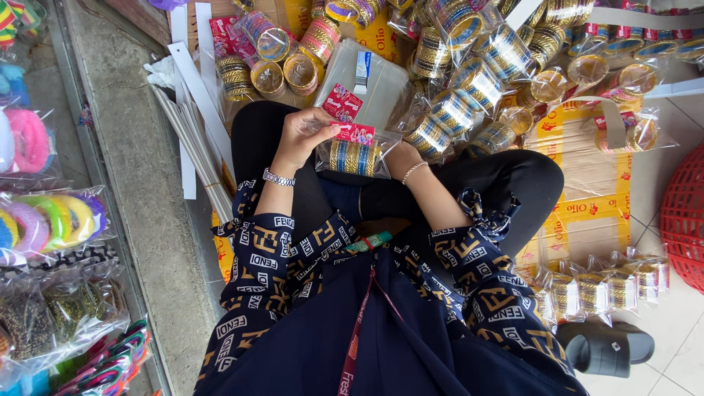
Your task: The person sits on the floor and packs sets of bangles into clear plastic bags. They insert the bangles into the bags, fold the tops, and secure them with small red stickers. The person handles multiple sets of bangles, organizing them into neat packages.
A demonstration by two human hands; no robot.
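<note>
Left hand (pixel 304 136) pinches the red paper header card (pixel 355 133) atop one clear plastic pouch of gold-and-blue bangles (pixel 353 156), probably steadying it for sealing. Right hand (pixel 402 158) sits behind the pouch, grip hidden, can't tell. Pouch rests on the lap; four similar packs (pixel 609 290) lie right of it.
</note>
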